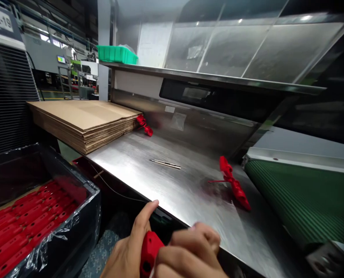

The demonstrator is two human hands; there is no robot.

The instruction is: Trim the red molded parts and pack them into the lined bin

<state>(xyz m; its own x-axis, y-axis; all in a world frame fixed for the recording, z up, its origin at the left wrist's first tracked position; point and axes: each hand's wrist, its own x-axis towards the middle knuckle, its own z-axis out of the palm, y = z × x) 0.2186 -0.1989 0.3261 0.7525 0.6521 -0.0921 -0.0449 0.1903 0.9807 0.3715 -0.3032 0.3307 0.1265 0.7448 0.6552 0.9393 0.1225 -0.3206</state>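
Observation:
Near the bottom centre, my left hand (131, 247) holds a red plastic part (151, 251), its thumb pointing up along the part's left side. My right hand (189, 251) is closed at the part's right side, fingers curled; whatever is inside its grip is mostly hidden. Both hands are at the front edge of the metal table (143, 170). On the table lie a thin knife-like metal tool (166, 164), a red moulded piece (235, 185) to the right and a smaller red piece (145, 125) at the back.
A stack of flat cardboard (85, 116) sits at the table's left end. Lower left, a plastic-lined bin (87, 193) holds several red parts (29, 216). A green ribbed conveyor (305, 193) runs at right. A green tray (116, 54) stands on the metal shelf (218, 79).

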